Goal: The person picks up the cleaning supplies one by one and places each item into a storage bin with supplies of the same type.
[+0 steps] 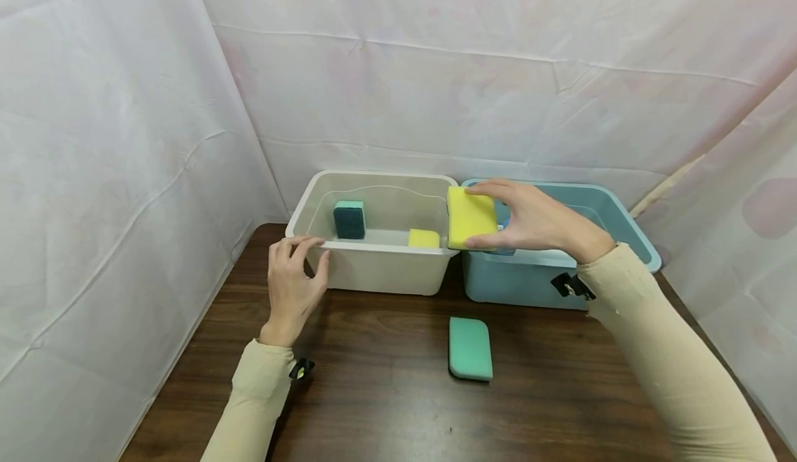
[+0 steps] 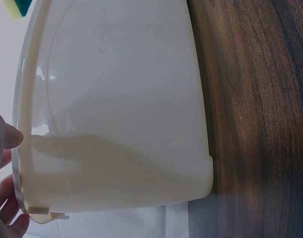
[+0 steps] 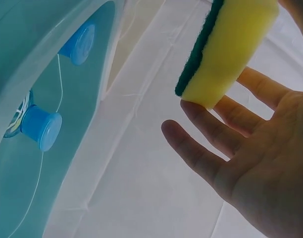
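Note:
Pinched between thumb and fingers of my right hand (image 1: 529, 216) is a yellow sponge (image 1: 471, 217), raised over the place where the two bins meet. Its dark green scouring side (image 3: 198, 49) shows in the right wrist view. My left hand (image 1: 295, 275) grips the front left corner of a white bin (image 1: 380, 268), fingers over the rim and thumb in front. Inside that bin stand a green sponge with a dark face (image 1: 349, 220) and, near the front right, another yellow sponge (image 1: 424, 238).
Right of the white bin is a blue bin (image 1: 523, 282) holding blue-capped bottles, one with its cap (image 3: 42, 129) in the right wrist view. On the brown wooden table (image 1: 386, 379) lies a mint-green sponge (image 1: 470, 348). White sheets (image 1: 436, 102) hang behind and at both sides.

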A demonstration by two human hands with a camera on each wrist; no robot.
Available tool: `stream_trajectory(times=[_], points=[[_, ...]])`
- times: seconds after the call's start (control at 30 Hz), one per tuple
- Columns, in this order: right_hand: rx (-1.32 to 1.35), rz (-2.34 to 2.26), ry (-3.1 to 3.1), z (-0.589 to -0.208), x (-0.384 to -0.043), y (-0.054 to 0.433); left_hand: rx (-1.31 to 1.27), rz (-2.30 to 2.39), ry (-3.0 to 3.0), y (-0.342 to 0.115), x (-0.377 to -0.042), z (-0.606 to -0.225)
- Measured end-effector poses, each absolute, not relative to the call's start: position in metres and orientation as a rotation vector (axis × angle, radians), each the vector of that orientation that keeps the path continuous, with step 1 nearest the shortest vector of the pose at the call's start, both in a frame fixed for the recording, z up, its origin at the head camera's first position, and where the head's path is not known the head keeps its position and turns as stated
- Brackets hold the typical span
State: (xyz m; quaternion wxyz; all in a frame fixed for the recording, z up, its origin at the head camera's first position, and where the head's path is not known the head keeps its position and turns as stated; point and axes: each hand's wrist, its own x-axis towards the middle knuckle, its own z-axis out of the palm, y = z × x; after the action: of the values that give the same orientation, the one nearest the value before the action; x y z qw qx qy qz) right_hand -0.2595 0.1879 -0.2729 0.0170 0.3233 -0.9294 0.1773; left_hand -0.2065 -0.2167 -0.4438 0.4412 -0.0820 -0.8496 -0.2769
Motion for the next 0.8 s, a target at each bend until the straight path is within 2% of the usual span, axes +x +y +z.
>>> stream_trajectory(times=[0.8], points=[[1.014, 0.537, -2.916, -0.275, -0.283, 0.170, -0.213, -0.680, -2.114, -0.217, -0.207, -0.444]])
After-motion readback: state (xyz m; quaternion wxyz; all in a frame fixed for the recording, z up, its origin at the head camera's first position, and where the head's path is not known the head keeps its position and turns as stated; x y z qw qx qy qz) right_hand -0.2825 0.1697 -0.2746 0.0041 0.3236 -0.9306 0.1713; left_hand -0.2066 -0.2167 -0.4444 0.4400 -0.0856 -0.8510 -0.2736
